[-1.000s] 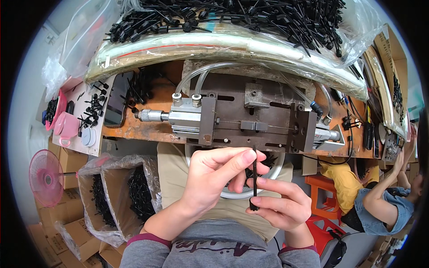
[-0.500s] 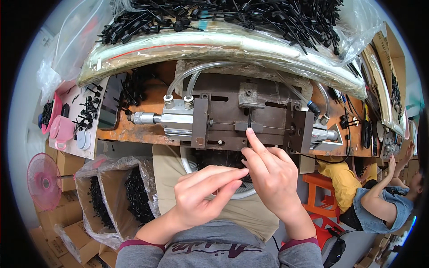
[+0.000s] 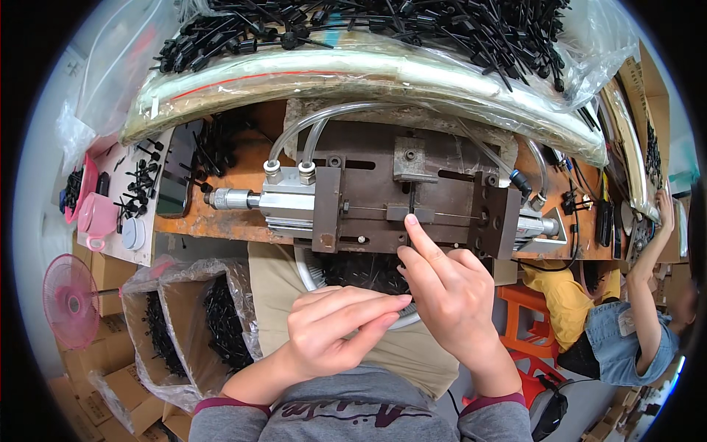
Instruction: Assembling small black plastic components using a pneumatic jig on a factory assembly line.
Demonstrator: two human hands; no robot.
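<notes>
On the bench is a dark metal fixture [image 3: 361, 188] with a pneumatic cylinder [image 3: 287, 210] on the left and another cylinder [image 3: 536, 225] on the right. A thin black stemmed plastic part [image 3: 412, 197] lies across the small central block [image 3: 396, 213]. My right hand [image 3: 451, 291] has its index fingertip on that part at the block; the curled fingers close near its lower end, the thumb hidden. My left hand [image 3: 335, 324] is just left of it, fingers pressed together and thumb close under them. What they pinch, if anything, is too small to make out.
Behind the fixture, a plastic-lined tray [image 3: 368, 70] bears a heap of black stemmed parts [image 3: 471, 33]. Lined cartons [image 3: 184, 324] of similar parts stand at lower left, near a pink fan [image 3: 74, 302]. At right, a co-worker [image 3: 626, 331] sits beside an orange stool [image 3: 523, 317].
My hands and the black part stay almost in place, while the view shifts slightly. The co-worker at right has raised and stretched an arm farther forward.
</notes>
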